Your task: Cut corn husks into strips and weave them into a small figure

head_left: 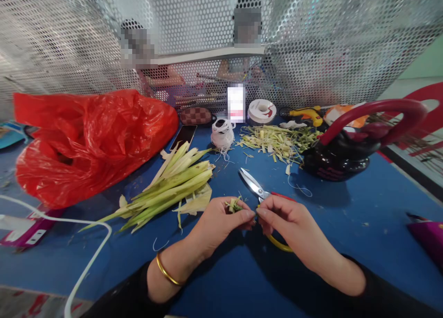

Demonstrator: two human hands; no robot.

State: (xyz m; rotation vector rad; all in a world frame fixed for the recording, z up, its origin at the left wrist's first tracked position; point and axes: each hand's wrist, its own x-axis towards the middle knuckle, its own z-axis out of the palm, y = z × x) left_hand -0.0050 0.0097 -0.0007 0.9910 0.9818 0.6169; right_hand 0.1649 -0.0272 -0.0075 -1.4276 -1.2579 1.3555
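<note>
My left hand (224,223), with a gold bangle at the wrist, is closed around a small bundle of cut green plant strips (234,204). Its thumb points toward my right hand (285,216), which is pinched close to the bundle. What those right fingertips hold, if anything, is too small to make out. Partly beneath the right hand lies a pair of scissors (254,183), blades apart, with red and yellow handles. Left of my hands is a pile of pale green corn husks (173,184). A ball of white string (222,134) sits beyond them.
A red plastic bag (93,142) fills the left side. Plant clippings (272,141) are heaped before a white spool (262,110). At right stands a black pot (341,156) with a dark red handle. A white cable (98,249) crosses the left front. A lit phone (236,103) stands at the back.
</note>
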